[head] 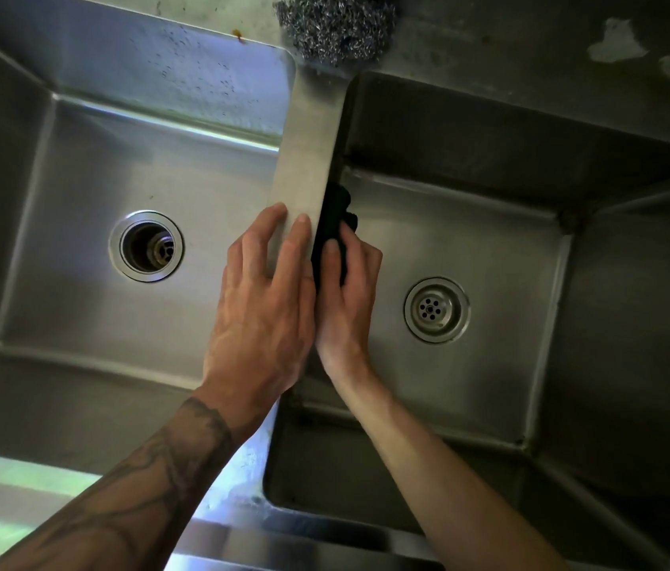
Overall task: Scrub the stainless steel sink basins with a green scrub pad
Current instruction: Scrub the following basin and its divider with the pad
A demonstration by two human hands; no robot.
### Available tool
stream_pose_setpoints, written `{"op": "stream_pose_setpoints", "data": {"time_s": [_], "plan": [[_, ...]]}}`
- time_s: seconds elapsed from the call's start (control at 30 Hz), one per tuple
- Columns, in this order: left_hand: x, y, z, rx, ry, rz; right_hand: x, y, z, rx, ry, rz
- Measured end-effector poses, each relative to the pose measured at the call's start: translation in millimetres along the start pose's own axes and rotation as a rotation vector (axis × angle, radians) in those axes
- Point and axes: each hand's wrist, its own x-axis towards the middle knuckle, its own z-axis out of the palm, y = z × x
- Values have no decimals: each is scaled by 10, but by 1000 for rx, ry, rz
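Right hand (350, 298) grips pad (331, 224), seemingly green, against divider (308, 138) edge.

A steel sink (308, 158) with two basins carries everything: the left basin (90, 307) has an open drain (146, 246) in its floor, and the right basin (502, 249) has a drain with a perforated strainer (436, 310). A ball of steel wool (335, 24) sits on the back ledge at the far end of the strip dividing the basins. The left hand (261, 307) lies flat on that strip, and the right hand (347, 294) holds a dark scrub pad (331, 224) against the strip's wall inside the right basin.
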Motion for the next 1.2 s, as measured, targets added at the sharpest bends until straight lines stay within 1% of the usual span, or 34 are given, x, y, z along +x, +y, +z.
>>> {"op": "stream_pose_setpoints", "data": {"time_s": [0.07, 0.1, 0.17, 0.2, 0.23, 0.3, 0.37, 0.4, 0.43, 0.47, 0.53, 0.57, 0.6, 0.63, 0.73, 0.83, 0.9, 1.0, 1.03, 1.1, 1.2], "plan": [[3, -5, -1, 29, -3, 10, -26, 115, -29, -9, -35, 7], [11, -5, -16, 13, 14, 13, 36, 188, -30, -55, -40, 69], [5, -9, -43, -50, 40, 17, 168, 302, -13, -134, -76, 253], [1, -7, -49, -93, 55, 14, 192, 340, -11, -139, -88, 309], [-1, -3, -55, -127, 66, 16, 167, 353, -9, -145, -82, 317], [12, 1, -53, -127, 73, 13, 1, 278, 0, -96, -46, 197], [14, 30, -30, -109, 125, 56, -188, 163, 1, -18, -30, 70], [10, 37, -16, -96, 163, 73, -228, 161, -3, -5, -31, 29], [12, 31, -16, -74, 168, 77, -205, 187, 1, -13, -33, 21], [9, 25, -24, -49, 140, 59, -133, 233, 4, -43, -29, 49], [2, 1, -35, -20, 69, 28, 41, 331, 11, -109, -33, 192], [-2, -3, -41, -17, 54, 27, 97, 374, 12, -125, -52, 276], [-2, 1, -49, -21, 50, 30, 102, 394, 5, -145, -62, 320], [1, 14, -59, -30, 55, 37, 50, 386, -3, -155, -64, 313], [14, 30, -45, -68, 123, 52, -344, 268, -41, -93, -43, 169], [8, 18, -17, -104, 183, 77, -520, 236, -98, -59, -81, 100], [6, 20, -38, -105, 155, 54, -373, 312, -96, -113, -100, 152], [-1, 11, -29, -58, 80, -12, -168, 457, -77, -149, -132, 364], [-5, 15, -17, -17, 61, -16, -192, 461, -88, -152, -146, 389], [-7, 18, -10, 16, 37, -16, -375, 391, -125, -151, -149, 332], [11, 5, -37, -16, 13, -9, -621, 185, -149, -89, -145, 205]]}}
